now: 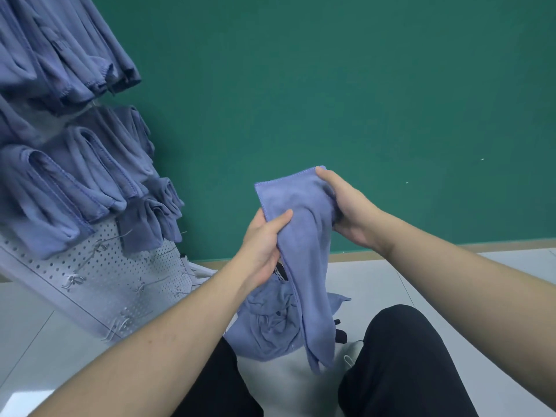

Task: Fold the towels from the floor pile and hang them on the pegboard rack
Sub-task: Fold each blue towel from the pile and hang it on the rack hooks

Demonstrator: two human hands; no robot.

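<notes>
Above the floor pile point(264, 323), both hands gripping one blue towel point(304, 245): left hand point(264, 239) pinching its left edge, right hand point(343, 203) clutching the far corner, spreading it for folding.

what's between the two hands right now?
Head view: only the blue towel, its top edge running from the left hand to the right hand; both grip it, and the rest hangs down.

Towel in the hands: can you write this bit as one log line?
step: folding | left hand, right hand: grip towel | floor pile: remains
</notes>
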